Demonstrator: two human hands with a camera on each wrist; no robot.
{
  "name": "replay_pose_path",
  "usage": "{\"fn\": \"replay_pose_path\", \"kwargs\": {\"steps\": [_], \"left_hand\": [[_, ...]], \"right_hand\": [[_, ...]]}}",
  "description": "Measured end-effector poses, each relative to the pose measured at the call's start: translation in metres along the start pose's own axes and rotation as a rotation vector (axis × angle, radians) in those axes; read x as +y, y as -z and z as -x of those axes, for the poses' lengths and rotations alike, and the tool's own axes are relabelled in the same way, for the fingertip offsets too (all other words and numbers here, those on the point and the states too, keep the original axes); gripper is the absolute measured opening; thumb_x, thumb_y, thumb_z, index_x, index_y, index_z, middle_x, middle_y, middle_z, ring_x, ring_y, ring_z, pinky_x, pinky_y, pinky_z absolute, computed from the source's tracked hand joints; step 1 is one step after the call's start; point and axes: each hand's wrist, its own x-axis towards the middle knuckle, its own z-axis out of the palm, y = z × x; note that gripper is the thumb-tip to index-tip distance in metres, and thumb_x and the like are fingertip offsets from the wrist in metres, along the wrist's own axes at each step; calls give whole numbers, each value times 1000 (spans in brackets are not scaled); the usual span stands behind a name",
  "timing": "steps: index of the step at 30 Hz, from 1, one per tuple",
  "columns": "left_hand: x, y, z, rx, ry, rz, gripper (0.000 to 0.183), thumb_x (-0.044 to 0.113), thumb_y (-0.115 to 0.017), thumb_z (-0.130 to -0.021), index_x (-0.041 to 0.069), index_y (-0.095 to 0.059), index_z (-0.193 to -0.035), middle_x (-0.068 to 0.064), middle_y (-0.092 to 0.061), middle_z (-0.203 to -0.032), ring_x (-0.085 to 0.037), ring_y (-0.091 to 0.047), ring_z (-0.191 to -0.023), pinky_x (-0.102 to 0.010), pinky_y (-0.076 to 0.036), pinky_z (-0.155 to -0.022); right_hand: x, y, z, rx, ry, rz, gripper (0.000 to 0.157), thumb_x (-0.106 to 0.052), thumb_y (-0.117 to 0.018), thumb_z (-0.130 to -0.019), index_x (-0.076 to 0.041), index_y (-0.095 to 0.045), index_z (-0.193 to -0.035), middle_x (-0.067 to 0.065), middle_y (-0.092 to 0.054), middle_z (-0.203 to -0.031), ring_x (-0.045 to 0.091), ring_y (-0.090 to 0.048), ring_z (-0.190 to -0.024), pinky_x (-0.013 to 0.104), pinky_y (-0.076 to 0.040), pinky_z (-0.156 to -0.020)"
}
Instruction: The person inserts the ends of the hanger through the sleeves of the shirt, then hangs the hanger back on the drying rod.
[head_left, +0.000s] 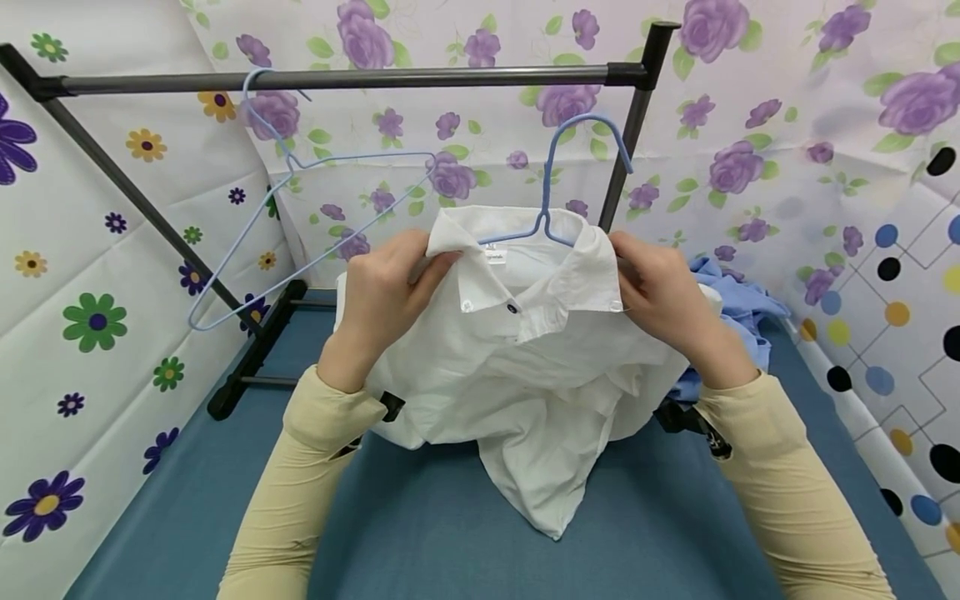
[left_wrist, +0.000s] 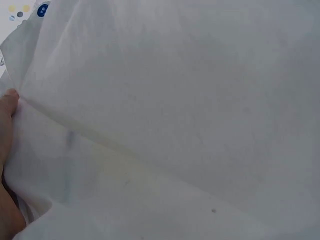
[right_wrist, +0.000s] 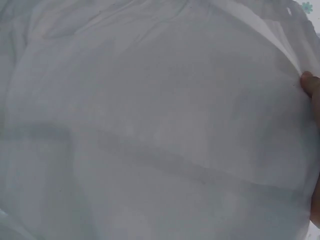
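A white collared shirt (head_left: 517, 375) hangs between both hands in the head view, its collar facing me and its lower part drooping to a point over the table. My left hand (head_left: 386, 292) pinches the shirt by the left side of its collar, thumb in front. On the other side, my right hand (head_left: 667, 292) grips the fabric beside the right collar tip. A blue hanger (head_left: 546, 179) sits inside the shirt; its hook rises out of the neck opening, while its arms are hidden by cloth. White fabric (left_wrist: 175, 100) fills most of the left wrist view, and likewise the right.
Behind the shirt stands a dark rack with a horizontal bar (head_left: 450, 78). A second blue hanger (head_left: 315, 271) hangs from its left part. Blue clothing (head_left: 738, 304) lies at the right on the blue-green table (head_left: 420, 533). Patterned sheets enclose the back and sides.
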Motion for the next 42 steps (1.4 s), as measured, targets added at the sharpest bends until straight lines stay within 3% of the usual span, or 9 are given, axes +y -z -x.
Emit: {"fn": "replay_pose_path", "kwargs": {"steps": [3, 7, 12, 22, 25, 29, 32, 37, 42], "left_hand": [[1, -1, 1, 23, -15, -20, 22, 26, -64, -90, 5, -59, -86, -5, -56, -68, -17, -52, -53, -30, -39, -45], [2, -2, 5, 105, -13, -56, 27, 29, -67, -86, 3, -61, -90, -9, -61, -78, -25, -59, -68, -37, -47, -60], [2, 0, 16, 184, 21, -87, 38, 30, -71, -83, 2, -61, -106, -15, -60, -100, -32, -56, -87, -43, -44, -77], [2, 0, 48, 257, 170, -99, 57, 25, -75, -79, 10, -49, -127, -16, -40, -134, -33, -45, -117, -44, -39, -93], [-2, -4, 55, 270, 224, -102, 58, 24, -75, -80, 10, -47, -129, -14, -38, -136, -32, -47, -115, -45, -43, -89], [-7, -7, 66, 274, 307, -125, 51, 20, -68, -85, 12, -45, -130, -13, -43, -131, -30, -54, -103, -46, -50, -72], [-10, -8, 71, 285, 343, -114, 41, 14, -62, -89, 13, -48, -128, -15, -50, -120, -30, -58, -83, -44, -49, -60], [-16, -2, 71, 307, 324, -43, 29, 9, -58, -92, 11, -56, -121, -17, -57, -101, -30, -52, -67, -41, -43, -55], [-24, 14, 63, 322, 264, 1, 23, 22, -54, -95, 8, -60, -112, -17, -59, -89, -28, -51, -64, -41, -41, -54]], "right_hand": [[1, 0, 1, 3, 4, 32, 8, -5, -51, -93, -5, -58, -99, -2, -40, -58, 8, -34, -45, 24, -29, -45], [5, 2, 4, 16, 4, 79, 13, -11, -47, -96, -3, -57, -101, -3, -37, -57, 8, -32, -45, 25, -28, -45], [10, 8, 4, 71, -5, 131, 26, -22, -41, -99, -1, -57, -100, -2, -36, -56, 11, -31, -46, 25, -27, -48], [12, 16, 7, 169, -62, 170, 10, -2, -51, -92, 0, -58, -99, 2, -36, -56, 13, -31, -46, 24, -24, -49], [15, 19, 8, 200, -74, 177, 11, -1, -52, -92, 1, -59, -100, 2, -36, -56, 12, -30, -47, 23, -24, -50], [19, 22, 9, 227, -81, 171, 14, -3, -50, -93, 1, -60, -102, 2, -35, -57, 10, -27, -47, 22, -23, -49], [20, 25, 9, 225, -81, 169, 17, -7, -47, -95, 3, -59, -101, 3, -37, -59, 9, -29, -47, 21, -24, -49], [21, 27, 11, 236, -83, 172, 15, -6, -46, -94, 2, -58, -97, 2, -35, -57, 9, -28, -46, 21, -24, -49], [26, 31, 14, 237, -78, 169, 13, -8, -47, -94, 0, -56, -91, -1, -30, -55, 8, -25, -46, 20, -22, -48]]}}
